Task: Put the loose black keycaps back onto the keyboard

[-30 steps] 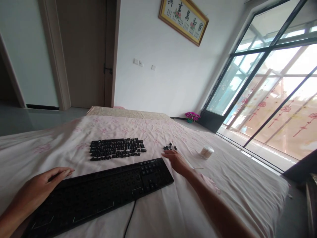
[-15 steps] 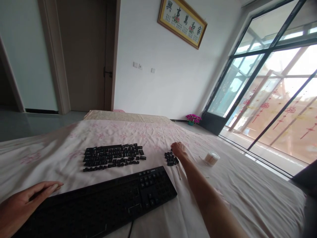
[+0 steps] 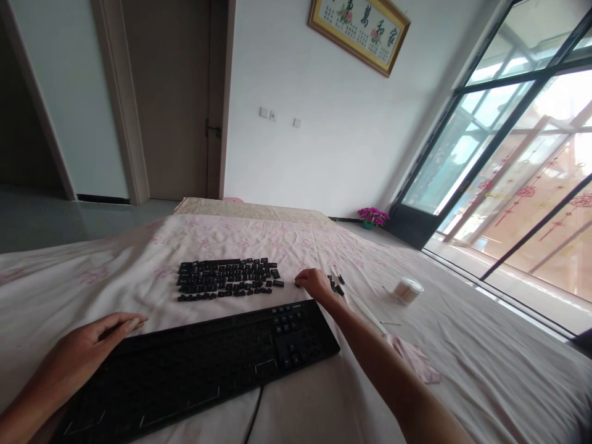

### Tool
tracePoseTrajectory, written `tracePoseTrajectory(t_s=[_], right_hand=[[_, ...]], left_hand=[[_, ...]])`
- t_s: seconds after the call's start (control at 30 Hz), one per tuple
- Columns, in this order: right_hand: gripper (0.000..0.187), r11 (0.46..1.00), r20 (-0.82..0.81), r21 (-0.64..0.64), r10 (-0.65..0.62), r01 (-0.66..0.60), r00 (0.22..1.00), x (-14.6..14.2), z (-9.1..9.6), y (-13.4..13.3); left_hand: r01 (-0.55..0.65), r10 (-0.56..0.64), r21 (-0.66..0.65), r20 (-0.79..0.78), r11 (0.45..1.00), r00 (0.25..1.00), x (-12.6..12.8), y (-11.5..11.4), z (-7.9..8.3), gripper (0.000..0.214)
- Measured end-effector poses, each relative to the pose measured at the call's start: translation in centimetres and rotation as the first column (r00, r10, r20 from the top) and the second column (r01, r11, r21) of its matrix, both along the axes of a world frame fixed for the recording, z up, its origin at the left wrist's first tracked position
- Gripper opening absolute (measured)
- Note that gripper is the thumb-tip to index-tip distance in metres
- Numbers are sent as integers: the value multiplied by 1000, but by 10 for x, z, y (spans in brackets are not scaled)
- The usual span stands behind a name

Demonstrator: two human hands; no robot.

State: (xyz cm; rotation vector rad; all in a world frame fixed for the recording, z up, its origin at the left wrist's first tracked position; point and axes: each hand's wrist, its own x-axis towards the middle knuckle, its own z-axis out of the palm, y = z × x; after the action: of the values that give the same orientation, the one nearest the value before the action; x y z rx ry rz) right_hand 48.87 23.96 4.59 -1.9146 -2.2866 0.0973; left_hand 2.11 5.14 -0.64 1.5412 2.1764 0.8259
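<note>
A black keyboard (image 3: 194,357) lies aslant on the bedsheet, most of its keycaps off and some still on its right end. Over its upper left edge, my left hand (image 3: 95,339) is closed, thumb and fingertips pressed together; what they hold, if anything, is hidden. Beyond the keyboard's right end, my right hand (image 3: 316,285) pinches a small black keycap (image 3: 297,284) close to the sheet. To its left lie rows of loose keycaps (image 3: 226,279). A smaller cluster of keycaps (image 3: 337,286) is partly hidden behind the right hand.
A clear round tub of cotton swabs (image 3: 407,291) stands at the right. One loose cotton swab (image 3: 391,323) and a crumpled pink cloth (image 3: 416,361) lie near my right forearm. The keyboard's cable (image 3: 253,413) runs toward me. Pink flowers (image 3: 372,216) stand beyond the bed.
My right hand has moved left from the far side of the small keycap cluster toward the larger rows. The left hand stays pinched by the keyboard. The view has shifted slightly.
</note>
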Motion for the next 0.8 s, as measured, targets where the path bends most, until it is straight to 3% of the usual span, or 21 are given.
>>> tracePoseTrajectory(t_s=[0.13,0.4,0.6,0.8], right_hand=[[25,998,90,9,55,-56,994,-5,5,-10],[23,987,217,-29,159,-156,963,-1,14,-11],[21,984,169,11,172,-177,970,6,23,-21],[24,964,71,59,255,-259,964,37,36,-61]], left_hand=[[25,-13,-111,107,994,994,7,-3,15,50],[58,-47,-70,156,996,987,7,-5,16,50],[74,-66,-54,143,996,987,7,-5,16,50],[59,-54,-48,95,997,994,9,-7,21,48]])
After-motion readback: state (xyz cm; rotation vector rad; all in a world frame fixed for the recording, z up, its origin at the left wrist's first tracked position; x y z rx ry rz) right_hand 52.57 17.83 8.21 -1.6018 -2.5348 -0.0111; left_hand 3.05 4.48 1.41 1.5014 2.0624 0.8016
